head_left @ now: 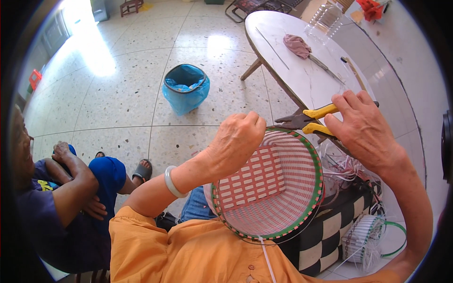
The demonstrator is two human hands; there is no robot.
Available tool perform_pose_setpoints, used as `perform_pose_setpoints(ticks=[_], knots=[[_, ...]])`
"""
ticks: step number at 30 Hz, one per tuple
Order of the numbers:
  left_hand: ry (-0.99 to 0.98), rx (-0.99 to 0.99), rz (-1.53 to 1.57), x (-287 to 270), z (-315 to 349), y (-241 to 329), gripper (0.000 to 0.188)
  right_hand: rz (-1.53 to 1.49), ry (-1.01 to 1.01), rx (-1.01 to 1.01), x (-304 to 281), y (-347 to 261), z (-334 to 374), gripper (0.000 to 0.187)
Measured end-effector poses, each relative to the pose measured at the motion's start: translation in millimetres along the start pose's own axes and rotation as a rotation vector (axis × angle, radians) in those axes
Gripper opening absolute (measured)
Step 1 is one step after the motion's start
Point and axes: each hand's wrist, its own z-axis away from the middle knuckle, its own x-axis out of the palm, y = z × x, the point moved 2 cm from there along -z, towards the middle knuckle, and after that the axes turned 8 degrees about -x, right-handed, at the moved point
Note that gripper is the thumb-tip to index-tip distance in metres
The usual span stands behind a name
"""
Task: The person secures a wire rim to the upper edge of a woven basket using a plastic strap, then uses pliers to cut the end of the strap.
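Note:
A woven basket (302,174) of pink and white strips, its rim bound in green, rests against my lap with the mouth facing up. Closed over the far left part of that rim is my left hand (238,137), its fingertips pinched together; what they hold is hidden. A pair of pliers (293,121) with yellow handles is in my right hand (365,127). Their jaws point left, just beyond the rim and close to my left fingers. From the near rim a white strip (265,252) hangs down over my orange shirt.
To the right stands a round white table (325,85) with a pink cloth (297,45), thin tools and a clear plastic bottle (325,19). A blue-lined bin (186,101) is on the floor ahead. Another person (71,203) sits at left. Loose strips and a smaller basket (363,238) lie right.

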Motion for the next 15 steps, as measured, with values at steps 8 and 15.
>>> perform_pose_setpoints(ticks=[8,15], knots=[[-0.009,0.000,-0.012,1,0,1,0.009,0.026,-0.036,-0.035,-5,-2,-11,0.009],[-0.001,-0.002,-0.006,2,0,-2,0.008,0.058,-0.062,-0.039,-10,-4,-17,0.008]])
